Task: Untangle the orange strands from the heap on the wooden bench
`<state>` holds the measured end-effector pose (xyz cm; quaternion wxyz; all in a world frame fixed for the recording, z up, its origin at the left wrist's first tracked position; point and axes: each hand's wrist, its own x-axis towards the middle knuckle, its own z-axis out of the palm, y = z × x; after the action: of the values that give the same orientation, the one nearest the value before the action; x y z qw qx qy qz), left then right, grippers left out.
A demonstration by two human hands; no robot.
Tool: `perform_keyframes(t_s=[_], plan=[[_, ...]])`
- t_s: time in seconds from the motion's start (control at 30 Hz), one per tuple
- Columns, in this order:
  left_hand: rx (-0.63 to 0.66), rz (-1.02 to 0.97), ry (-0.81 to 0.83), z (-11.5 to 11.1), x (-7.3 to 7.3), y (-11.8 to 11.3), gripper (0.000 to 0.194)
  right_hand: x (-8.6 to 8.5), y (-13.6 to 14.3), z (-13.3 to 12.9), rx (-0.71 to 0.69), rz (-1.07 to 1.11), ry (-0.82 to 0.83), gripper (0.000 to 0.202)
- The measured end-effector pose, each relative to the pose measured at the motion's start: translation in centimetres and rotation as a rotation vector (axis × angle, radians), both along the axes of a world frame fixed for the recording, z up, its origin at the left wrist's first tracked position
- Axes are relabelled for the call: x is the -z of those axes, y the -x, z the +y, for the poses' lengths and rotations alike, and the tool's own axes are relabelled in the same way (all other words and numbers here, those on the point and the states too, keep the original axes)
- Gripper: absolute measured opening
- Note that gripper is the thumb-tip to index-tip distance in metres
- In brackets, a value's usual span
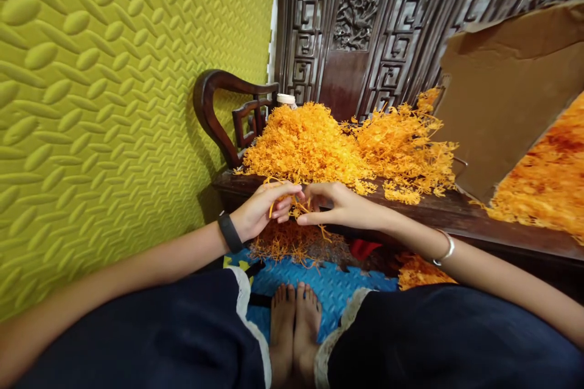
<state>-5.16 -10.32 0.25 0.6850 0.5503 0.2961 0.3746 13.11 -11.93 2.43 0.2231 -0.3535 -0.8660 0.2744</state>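
Note:
Both hands meet just in front of the dark wooden bench (460, 222). My left hand (267, 208), with a black band at the wrist, is closed around thin orange strands (272, 209). Close beside it, my right hand (340, 205) has its thumb and fingers apart, curved near the same strands; whether it touches them is unclear. Behind the hands a large heap of orange plastic pieces (308, 143) lies on the bench, with a looser branching heap (401, 146) to its right. More orange strands (287, 240) hang or lie below the hands.
A cardboard sheet (506, 91) leans at the right, beside another orange pile (542, 170). A curved wooden armrest (212, 103) stands at the left by the yellow textured wall (114, 103). A white-capped container (286, 99) is behind the heap. Blue matting (337, 285) lies below.

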Motion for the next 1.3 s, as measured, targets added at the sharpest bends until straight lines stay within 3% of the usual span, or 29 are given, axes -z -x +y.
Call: perform_keyframes(t_s=[0.23,0.37,0.63,0.7,0.77,0.83,0.97,1.03,1.1,1.17,1.3], plan=[[0.106,-0.031,-0.003,0.0,-0.3,0.4,0.019,0.3,-1.2,0.6,0.017,0.289,0.234,0.027],[0.133,-0.062,-0.018,-0.2,-0.4,0.3,0.019,0.6,-1.8,0.8,0.088,0.401,0.191,0.022],[0.024,-0.189,0.081,0.3,-0.3,0.3,0.02,1.3,-1.3,0.8,0.149,0.414,-0.253,0.013],[0.017,-0.216,0.086,0.3,-0.3,0.3,0.019,1.2,-1.2,0.5,0.057,0.295,-0.331,0.011],[0.02,-0.235,0.086,0.3,-0.3,0.1,0.018,1.0,-0.9,0.3,0.001,0.154,-0.457,0.022],[0.019,-0.237,0.088,0.3,-0.1,-0.1,0.017,0.8,-0.6,0.2,0.024,0.011,-0.636,0.029],[0.035,-0.214,0.09,0.2,0.3,-0.3,0.019,0.5,0.0,0.1,0.077,-0.342,-1.014,0.016],[0.047,-0.203,0.082,0.1,0.3,-0.2,0.02,0.2,0.0,0.1,0.073,-0.443,-1.095,0.019],[0.05,-0.18,0.066,0.0,0.1,-0.1,0.018,-0.2,-0.3,-0.1,0.084,-0.41,-1.048,0.021],[0.06,-0.14,0.033,-0.3,0.0,0.0,0.016,-0.6,-0.7,-0.3,0.114,-0.3,-0.9,0.018],[0.156,-0.028,-0.055,-0.8,0.1,0.3,0.014,-1.3,-1.8,-1.0,0.078,-0.162,-0.402,0.011]])
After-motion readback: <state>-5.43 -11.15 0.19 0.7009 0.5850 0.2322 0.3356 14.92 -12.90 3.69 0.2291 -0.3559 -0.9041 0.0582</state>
